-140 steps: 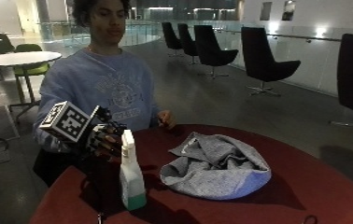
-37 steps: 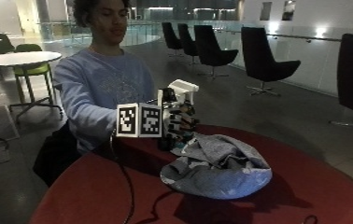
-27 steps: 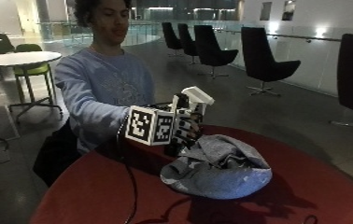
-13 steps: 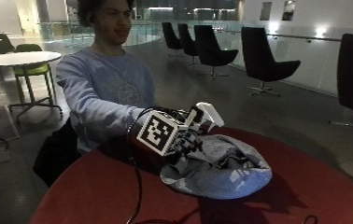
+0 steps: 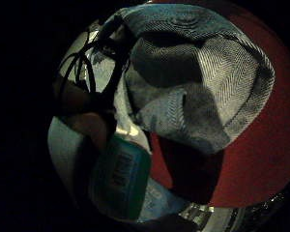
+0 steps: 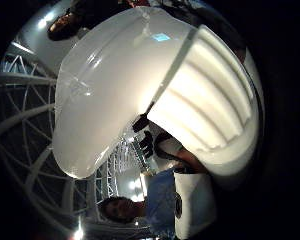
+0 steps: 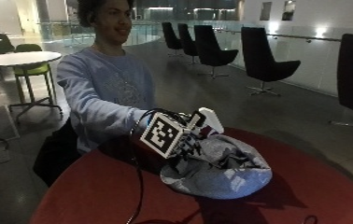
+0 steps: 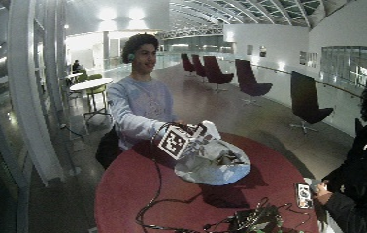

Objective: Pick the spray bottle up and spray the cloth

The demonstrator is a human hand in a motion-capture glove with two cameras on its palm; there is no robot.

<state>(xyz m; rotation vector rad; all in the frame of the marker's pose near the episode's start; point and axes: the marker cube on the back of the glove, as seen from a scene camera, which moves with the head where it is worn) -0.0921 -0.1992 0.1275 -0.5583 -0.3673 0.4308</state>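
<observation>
One gloved right hand (image 7: pixel 189 140), at the centre of the outside view, grasped the spray bottle (image 7: pixel 206 122) with fingers curled round it, holding it tilted in the air just above the grey cloth (image 7: pixel 220 169). The bottle's white trigger head leaned toward the right of the frame, over the cloth, which lay heaped on the round red table (image 7: pixel 95 196), lower centre
</observation>
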